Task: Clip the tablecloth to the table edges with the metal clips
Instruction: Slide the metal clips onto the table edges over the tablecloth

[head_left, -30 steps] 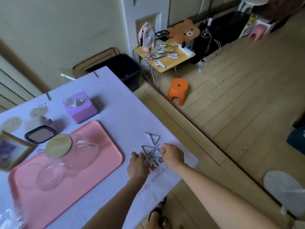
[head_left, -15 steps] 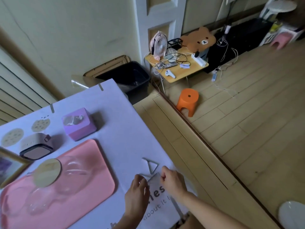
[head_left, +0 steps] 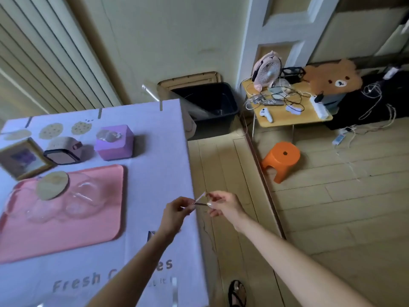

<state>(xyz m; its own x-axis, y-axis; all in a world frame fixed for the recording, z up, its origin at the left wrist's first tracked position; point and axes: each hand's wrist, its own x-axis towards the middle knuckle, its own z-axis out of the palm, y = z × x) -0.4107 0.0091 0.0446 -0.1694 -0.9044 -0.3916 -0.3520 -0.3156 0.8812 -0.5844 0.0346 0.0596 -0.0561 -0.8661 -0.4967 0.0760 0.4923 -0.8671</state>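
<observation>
Since half a second ago the metal clip [head_left: 200, 200] has left the cloth: it was down on the table at the fingers, and now both hands hold it up in the air. The left hand [head_left: 177, 212] pinches one end and the right hand [head_left: 223, 206] pinches the other, so its long axis runs from hand to hand, a little tilted. It hangs just above the right edge [head_left: 190, 165] of the table. The left hand is over the lilac tablecloth [head_left: 155, 151], the right hand over the floor. I judge the clip must still turn its open side toward that edge. On the far edge some fitted clips [head_left: 161, 105] already sit. Further left are a pink tray [head_left: 106, 218] and a purple tissue box [head_left: 115, 142]. Beyond the table, a black bin [head_left: 212, 107] and an orange stool [head_left: 280, 159] stand on the wooden floor.
</observation>
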